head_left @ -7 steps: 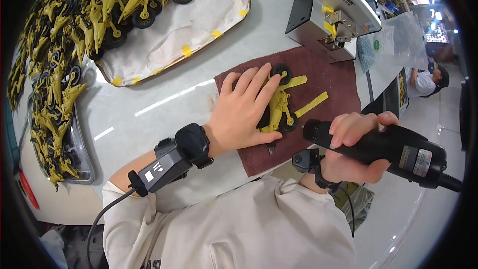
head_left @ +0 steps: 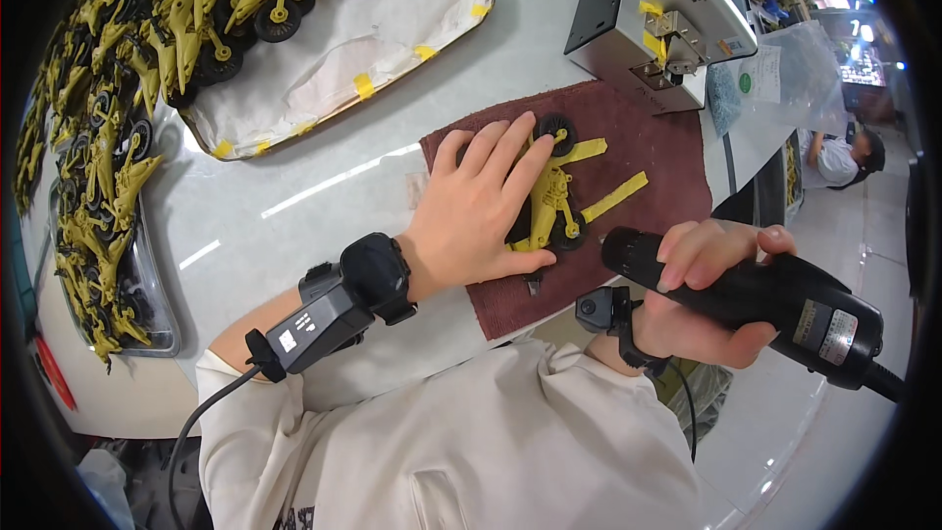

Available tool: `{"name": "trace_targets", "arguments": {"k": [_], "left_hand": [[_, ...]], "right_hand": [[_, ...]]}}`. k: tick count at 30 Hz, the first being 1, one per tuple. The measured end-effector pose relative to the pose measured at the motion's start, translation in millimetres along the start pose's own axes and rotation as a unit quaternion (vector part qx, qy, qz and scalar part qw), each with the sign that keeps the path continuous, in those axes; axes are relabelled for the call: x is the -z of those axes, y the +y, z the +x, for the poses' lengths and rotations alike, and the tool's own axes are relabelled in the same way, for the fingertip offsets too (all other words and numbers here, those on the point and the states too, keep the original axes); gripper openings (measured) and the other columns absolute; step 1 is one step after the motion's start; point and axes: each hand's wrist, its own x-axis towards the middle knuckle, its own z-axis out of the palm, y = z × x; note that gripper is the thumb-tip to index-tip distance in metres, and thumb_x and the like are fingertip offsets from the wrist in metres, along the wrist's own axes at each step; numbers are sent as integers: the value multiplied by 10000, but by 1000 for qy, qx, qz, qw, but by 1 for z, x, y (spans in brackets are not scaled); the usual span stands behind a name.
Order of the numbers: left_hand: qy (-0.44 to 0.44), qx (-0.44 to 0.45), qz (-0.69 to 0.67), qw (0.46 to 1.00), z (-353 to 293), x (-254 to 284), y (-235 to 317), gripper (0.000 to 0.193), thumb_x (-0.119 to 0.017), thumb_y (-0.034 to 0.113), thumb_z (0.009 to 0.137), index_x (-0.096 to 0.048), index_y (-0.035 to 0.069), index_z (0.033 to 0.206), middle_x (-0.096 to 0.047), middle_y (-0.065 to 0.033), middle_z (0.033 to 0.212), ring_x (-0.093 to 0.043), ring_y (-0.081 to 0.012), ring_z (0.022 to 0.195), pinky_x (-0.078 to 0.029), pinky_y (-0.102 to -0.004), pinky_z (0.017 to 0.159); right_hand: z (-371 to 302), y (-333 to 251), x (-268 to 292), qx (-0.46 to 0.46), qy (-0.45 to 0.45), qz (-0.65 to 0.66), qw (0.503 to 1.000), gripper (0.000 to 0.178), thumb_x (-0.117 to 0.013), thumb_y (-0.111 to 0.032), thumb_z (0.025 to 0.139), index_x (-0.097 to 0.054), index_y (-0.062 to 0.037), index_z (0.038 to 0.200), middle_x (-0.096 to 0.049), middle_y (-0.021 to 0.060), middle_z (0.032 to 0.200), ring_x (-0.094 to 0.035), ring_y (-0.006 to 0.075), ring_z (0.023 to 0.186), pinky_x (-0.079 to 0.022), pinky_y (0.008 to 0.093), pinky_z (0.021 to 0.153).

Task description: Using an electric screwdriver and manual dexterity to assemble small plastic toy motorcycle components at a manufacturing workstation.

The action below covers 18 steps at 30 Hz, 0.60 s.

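Note:
My left hand (head_left: 476, 201) lies over a yellow and black toy motorcycle (head_left: 551, 204), thumb at its near end and fingers spread across to the far wheel. It holds the toy against a maroon cloth (head_left: 657, 162), and the palm hides part of it. Two flat yellow strips stick out from the toy's right side. In my right hand (head_left: 702, 285) is a black corded electric screwdriver (head_left: 785, 304), fingers wrapped round its body. Its nose points left towards the toy's near wheel, a little apart from it.
A paper-lined tray (head_left: 324, 88) with several toy motorcycles stands at the far left. More fill a clear tray (head_left: 169, 319) and a heap beside it. Behind the cloth is a boxy metal machine (head_left: 648, 29), with a plastic bag (head_left: 795, 79) alongside. Another person (head_left: 834, 157) is farther right.
The rear end of the screwdriver has dipped slightly, and its nose has risen a little in the picture. My left hand stays on the toy motorcycle. The whole view has shifted slightly.

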Motion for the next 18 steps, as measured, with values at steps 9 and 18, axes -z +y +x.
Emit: {"name": "trace_targets", "arguments": {"k": [9, 18], "left_hand": [[2, -3, -1, 1000, 1, -2, -1, 948, -759, 487, 544, -401, 34, 1296, -390, -162, 1331, -397, -313, 1172, -278, -442, 963], [12, -9, 0, 1000, 1, -1, -1, 949, -756, 494, 546, -401, 29, 1294, -392, -163, 1328, -398, -315, 1172, -278, -437, 966]], "right_hand": [[-1, 15, 0, -35, 31, -37, 998, 686, -615, -561, 780, -360, 0, 1082, -550, 124, 658, -501, 199, 458, -446, 313, 471], [-1, 18, 6, -23, -94, 16, 995, 675, -638, -522, 783, -363, -2, 1113, -571, 136, 694, -557, 217, 531, -473, 344, 498]]}}
